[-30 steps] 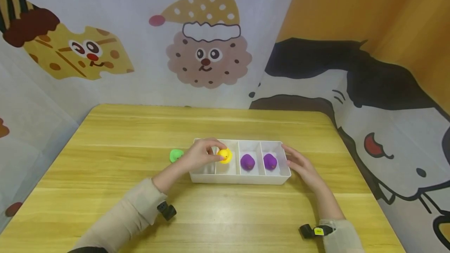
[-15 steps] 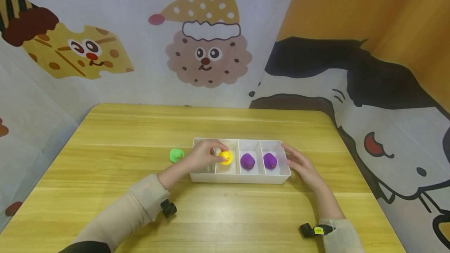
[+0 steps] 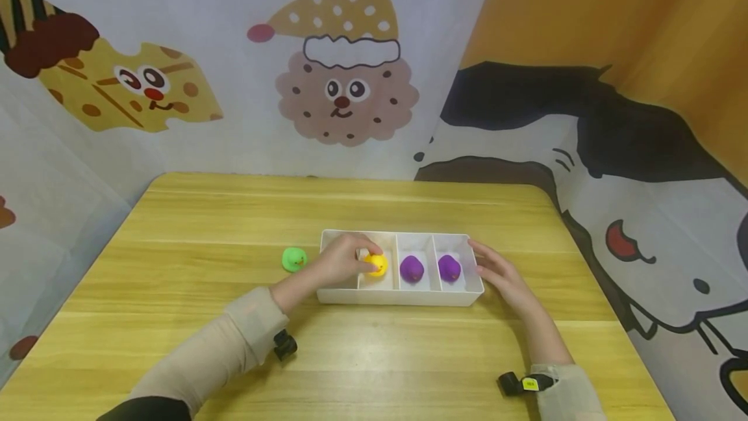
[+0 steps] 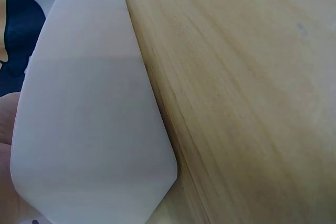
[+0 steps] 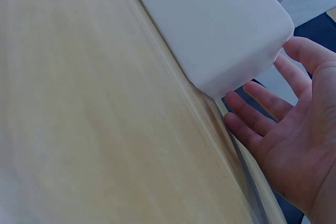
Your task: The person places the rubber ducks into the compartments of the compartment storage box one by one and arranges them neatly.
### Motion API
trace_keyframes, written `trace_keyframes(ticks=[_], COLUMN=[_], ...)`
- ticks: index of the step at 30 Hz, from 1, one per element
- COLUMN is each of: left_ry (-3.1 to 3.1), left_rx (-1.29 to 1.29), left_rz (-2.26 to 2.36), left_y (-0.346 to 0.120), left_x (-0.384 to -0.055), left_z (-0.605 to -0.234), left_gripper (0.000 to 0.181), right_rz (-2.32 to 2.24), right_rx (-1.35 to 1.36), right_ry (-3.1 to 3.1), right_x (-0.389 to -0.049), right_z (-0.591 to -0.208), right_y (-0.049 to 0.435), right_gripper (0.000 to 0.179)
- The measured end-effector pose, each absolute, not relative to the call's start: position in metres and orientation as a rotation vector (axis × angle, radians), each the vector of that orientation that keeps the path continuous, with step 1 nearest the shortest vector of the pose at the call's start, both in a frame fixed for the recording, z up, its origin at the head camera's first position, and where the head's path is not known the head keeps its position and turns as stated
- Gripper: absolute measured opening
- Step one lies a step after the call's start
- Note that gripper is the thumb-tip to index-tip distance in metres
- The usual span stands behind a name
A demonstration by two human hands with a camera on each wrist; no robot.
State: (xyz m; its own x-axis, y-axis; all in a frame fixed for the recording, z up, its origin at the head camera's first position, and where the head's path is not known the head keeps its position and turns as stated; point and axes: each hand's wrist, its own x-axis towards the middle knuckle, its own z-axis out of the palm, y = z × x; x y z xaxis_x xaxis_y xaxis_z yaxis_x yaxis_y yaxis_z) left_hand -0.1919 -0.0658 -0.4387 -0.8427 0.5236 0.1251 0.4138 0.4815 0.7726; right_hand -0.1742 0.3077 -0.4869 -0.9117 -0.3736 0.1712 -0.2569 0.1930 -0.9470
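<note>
A white box (image 3: 397, 297) with a row of compartments stands on the table. My left hand (image 3: 343, 258) reaches over its left end and pinches a yellow toy duck (image 3: 378, 266) inside the second compartment from the left. Two purple toy ducks (image 3: 411, 269) sit in the two compartments on the right, one in each. At the box's right end rests my right hand (image 3: 507, 281), its extended fingers and thumb touching the end wall, as the right wrist view also shows. The left wrist view has mostly the box's long side (image 4: 94, 114); only a bit of the left hand shows there.
A green toy duck (image 3: 294, 259) lies on the wooden table (image 3: 374, 369), just left of the box. Behind the table hangs a cartoon-printed cloth (image 3: 350, 161), which also runs along both sides. Each forearm carries a small black wrist camera (image 3: 285, 345).
My left hand has shifted slightly right and down, lowering the yellow duck in its compartment. More of the green duck shows now. My right hand has stayed at the box's end.
</note>
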Motion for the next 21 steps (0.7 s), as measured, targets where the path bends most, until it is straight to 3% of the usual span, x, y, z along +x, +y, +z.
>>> trace_keyframes(ticks=[21], left_ry=[2.642], left_rx=[0.75], left_rz=[1.121], left_y=[-0.0585], left_x=[-0.1942], left_z=[-0.4392], left_gripper=[0.019], right_rz=[-1.84], right_rx=[-0.622], right_ry=[2.344], right_x=[-0.173], right_z=[-0.4846], right_y=[0.3069], right_gripper=[0.049])
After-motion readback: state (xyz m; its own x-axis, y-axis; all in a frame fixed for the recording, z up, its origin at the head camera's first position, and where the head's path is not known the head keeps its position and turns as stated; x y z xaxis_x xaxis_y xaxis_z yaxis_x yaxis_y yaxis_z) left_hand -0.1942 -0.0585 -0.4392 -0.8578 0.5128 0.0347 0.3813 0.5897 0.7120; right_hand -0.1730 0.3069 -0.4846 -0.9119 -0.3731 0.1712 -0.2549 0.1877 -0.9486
